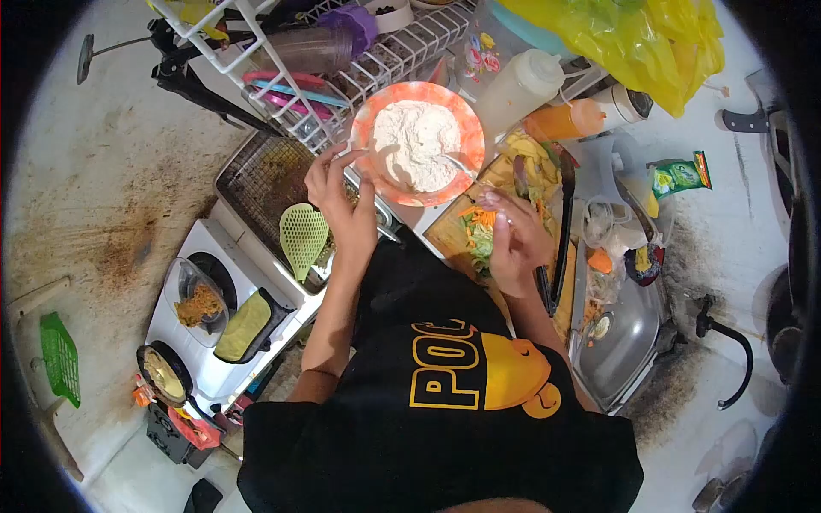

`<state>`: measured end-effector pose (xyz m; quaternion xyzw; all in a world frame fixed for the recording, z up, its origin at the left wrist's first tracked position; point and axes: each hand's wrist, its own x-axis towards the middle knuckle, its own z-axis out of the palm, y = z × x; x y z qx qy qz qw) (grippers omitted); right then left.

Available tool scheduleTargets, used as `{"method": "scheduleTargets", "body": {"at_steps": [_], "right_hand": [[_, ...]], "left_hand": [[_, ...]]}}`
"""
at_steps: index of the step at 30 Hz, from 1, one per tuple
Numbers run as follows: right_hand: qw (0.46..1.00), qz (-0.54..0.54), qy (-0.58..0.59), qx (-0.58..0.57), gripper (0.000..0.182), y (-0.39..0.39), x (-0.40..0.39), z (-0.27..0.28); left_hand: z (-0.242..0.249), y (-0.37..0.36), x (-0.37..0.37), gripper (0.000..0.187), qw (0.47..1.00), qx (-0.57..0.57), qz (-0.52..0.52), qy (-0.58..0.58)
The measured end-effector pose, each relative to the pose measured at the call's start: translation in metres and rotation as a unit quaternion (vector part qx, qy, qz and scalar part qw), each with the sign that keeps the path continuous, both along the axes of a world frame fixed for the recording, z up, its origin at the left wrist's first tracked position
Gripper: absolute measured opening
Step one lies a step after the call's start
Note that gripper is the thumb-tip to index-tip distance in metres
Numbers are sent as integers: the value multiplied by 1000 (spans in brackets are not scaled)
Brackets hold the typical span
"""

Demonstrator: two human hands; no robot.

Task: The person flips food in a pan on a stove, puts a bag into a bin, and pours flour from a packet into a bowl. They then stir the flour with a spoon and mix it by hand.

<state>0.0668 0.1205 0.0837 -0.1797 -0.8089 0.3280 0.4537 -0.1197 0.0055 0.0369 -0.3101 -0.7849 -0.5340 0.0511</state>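
Note:
A bowl [363, 128] with an orange-and-white rim holds white flour-like powder [419, 137]. A spoon [460, 165] rests in it, its handle over the right edge. My left hand [342, 205] is at the bowl's left rim, fingers apart, one fingertip seeming to touch it. Over the wooden cutting board [446, 232], my right hand [520, 244] is half curled with a gap between thumb and fingers; nothing shows in it. Beside and partly under it lie shredded carrot [483, 217], chopped green vegetable [480, 244] and yellow pieces [530, 154].
Black tongs [564, 227] lie along the board's right side. The metal sink [620, 359] is at right. At left are a stove [192, 282] and a green slotted scoop [303, 239] on a rack. Squeeze bottles [522, 85] stand behind the board, under a yellow plastic bag [633, 38].

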Motion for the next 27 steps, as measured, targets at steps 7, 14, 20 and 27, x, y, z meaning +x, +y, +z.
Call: {"method": "scheduleTargets", "body": {"at_steps": [7, 14, 20, 27], "right_hand": [[998, 35, -25, 42, 24, -8, -1, -1], [998, 49, -31, 28, 26, -8, 4, -3], [998, 50, -42, 15, 23, -8, 10, -8], [997, 56, -41, 17, 26, -7, 9, -11]], "left_hand": [[23, 6, 7, 26, 989, -110, -9, 95], [45, 64, -30, 15, 950, -163, -181, 197], [31, 102, -57, 12, 894, -302, -256, 209], [18, 117, -57, 5, 863, -367, -242, 251]]}}
